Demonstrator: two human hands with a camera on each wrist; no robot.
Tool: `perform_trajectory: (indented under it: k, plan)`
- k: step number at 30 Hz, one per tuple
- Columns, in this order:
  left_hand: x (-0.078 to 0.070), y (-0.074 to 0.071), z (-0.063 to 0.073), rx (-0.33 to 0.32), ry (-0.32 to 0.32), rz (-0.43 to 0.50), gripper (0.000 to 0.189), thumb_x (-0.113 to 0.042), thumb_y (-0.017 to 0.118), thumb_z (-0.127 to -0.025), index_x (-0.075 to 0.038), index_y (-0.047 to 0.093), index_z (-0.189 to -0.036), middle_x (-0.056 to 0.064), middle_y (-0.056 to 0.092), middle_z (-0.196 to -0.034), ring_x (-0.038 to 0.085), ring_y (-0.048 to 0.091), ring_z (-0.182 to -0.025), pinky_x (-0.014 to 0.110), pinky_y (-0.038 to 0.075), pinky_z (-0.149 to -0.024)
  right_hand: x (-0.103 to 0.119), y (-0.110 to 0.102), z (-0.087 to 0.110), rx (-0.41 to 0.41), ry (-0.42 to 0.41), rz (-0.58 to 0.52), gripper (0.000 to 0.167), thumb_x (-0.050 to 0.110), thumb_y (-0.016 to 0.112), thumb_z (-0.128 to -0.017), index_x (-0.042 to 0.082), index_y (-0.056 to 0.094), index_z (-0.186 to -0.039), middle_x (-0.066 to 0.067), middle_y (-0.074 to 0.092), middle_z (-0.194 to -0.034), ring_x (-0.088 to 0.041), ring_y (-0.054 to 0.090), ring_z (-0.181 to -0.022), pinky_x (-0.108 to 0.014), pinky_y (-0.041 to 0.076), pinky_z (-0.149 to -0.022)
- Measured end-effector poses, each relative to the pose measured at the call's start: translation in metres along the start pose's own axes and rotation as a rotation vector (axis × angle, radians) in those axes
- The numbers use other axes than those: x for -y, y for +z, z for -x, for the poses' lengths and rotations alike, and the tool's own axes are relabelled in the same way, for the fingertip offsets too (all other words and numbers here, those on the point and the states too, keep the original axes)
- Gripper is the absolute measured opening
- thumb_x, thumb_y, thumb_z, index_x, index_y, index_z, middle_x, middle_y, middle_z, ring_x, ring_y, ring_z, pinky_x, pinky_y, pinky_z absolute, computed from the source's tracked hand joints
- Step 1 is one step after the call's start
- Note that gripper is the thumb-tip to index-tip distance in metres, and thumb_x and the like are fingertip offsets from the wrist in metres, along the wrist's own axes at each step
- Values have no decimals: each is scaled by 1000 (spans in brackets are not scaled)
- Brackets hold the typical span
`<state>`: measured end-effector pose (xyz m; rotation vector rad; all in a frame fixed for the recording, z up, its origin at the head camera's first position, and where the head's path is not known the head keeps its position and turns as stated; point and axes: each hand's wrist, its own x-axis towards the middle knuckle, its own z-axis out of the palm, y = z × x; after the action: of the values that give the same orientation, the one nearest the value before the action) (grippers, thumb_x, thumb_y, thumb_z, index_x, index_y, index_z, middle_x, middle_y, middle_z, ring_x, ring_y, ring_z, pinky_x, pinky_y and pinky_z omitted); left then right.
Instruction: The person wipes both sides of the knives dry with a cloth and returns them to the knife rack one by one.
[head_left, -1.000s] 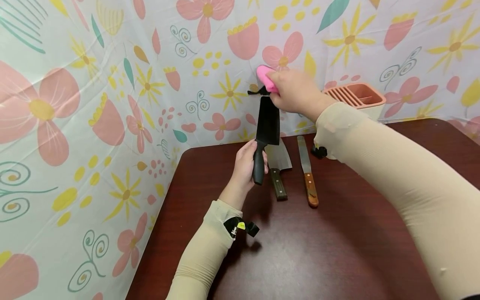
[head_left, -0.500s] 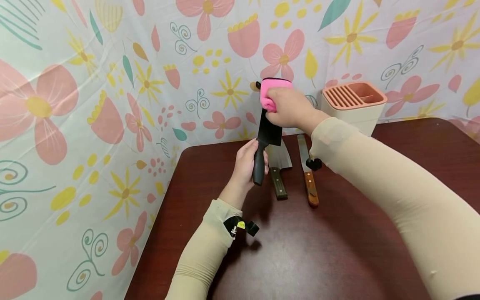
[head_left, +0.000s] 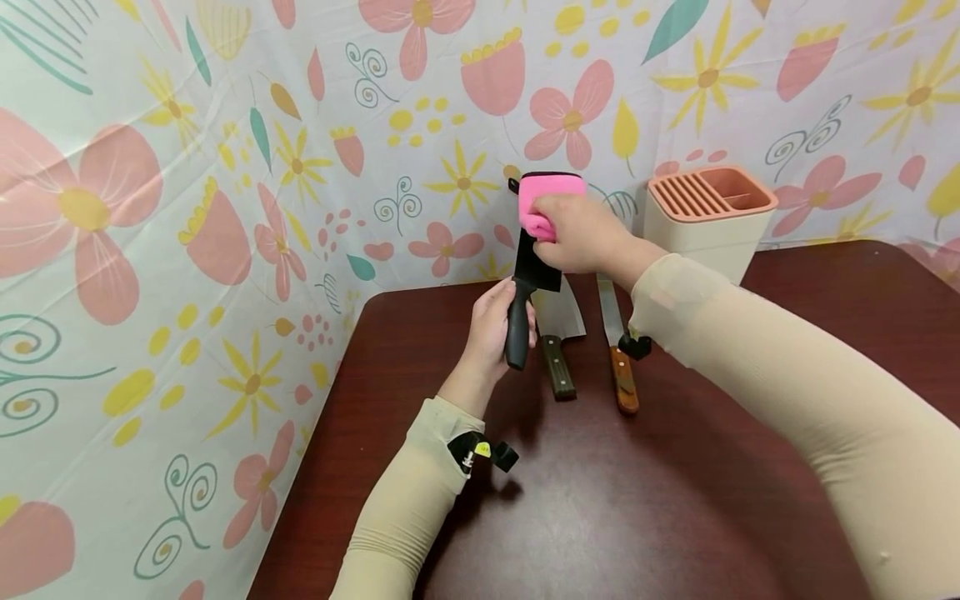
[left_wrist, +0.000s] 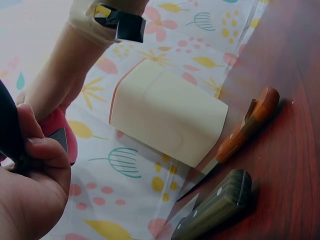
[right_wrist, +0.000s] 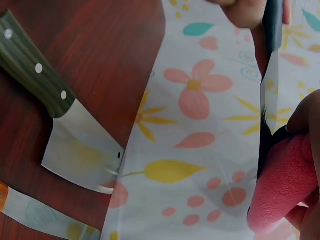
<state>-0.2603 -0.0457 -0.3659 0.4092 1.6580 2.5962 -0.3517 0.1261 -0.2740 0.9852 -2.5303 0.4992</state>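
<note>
My left hand [head_left: 489,329] grips the black handle of a broad black-bladed knife [head_left: 538,268], raised above the table with its blade pointing up and away. A folded pink cloth [head_left: 551,190] is wrapped around the blade's upper part, and my right hand [head_left: 581,232] pinches it there. Seen from the right wrist, the cloth [right_wrist: 285,185] lies against both sides of the blade [right_wrist: 270,90], which appears nearly edge-on. Below, a cleaver [head_left: 558,367] with a dark wooden handle lies on the table. To its right lies a long knife [head_left: 623,379] with an orange-brown wooden handle.
A cream holder [head_left: 701,242] with a slotted orange top [head_left: 690,193] stands at the back of the dark red-brown table [head_left: 637,500]. Floral fabric [head_left: 405,108] hangs behind and to the left of the table.
My right hand has come down along the blade with the pink cloth, from near its far end to lower down. The left hand keeps its hold on the handle.
</note>
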Motion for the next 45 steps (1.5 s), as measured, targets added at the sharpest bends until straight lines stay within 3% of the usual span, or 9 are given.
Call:
perform_trajectory:
  k: [11, 23, 33, 40, 45]
  plan:
    - [1, -4, -1, -13, 1, -1, 28, -22, 36, -112, -5, 55, -126, 0, 57, -62, 9, 53, -40, 22, 49, -41, 18, -1, 12, 29, -48, 23, 13, 16, 58, -80, 14, 45, -81, -1, 37, -72, -22, 43, -68, -35, 35, -65]
    - [1, -5, -1, -24, -3, -23, 40, -23, 36, -113, -1, 52, -141, 0, 57, -63, 9, 53, -40, 21, 49, -41, 30, -1, 30, 37, -80, -26, 16, 13, 58, -79, 15, 42, -79, 1, 33, -70, -18, 38, -64, -32, 33, -63]
    - [2, -6, -1, -41, 17, -65, 37, -24, 34, -113, -3, 57, -133, 1, 56, -64, 10, 53, -40, 23, 50, -41, 45, -7, 46, 59, -130, -51, 12, 11, 57, -80, 17, 46, -82, 3, 33, -69, -18, 39, -64, -33, 35, -63]
    - [3, -6, -1, -23, 19, -59, 37, -26, 32, -114, -5, 58, -129, 1, 55, -64, 10, 53, -40, 23, 50, -42, 48, -14, 57, 101, -128, -80, 8, 12, 59, -85, 17, 55, -91, 4, 39, -69, -16, 44, -65, -32, 37, -63]
    - [3, -5, -1, -16, 23, -56, 35, -26, 33, -114, -6, 59, -126, 1, 55, -64, 10, 53, -41, 23, 50, -42, 44, -16, 67, 69, -149, -182, 28, 7, 57, -84, 11, 65, -110, 5, 40, -67, -15, 43, -65, -30, 38, -65]
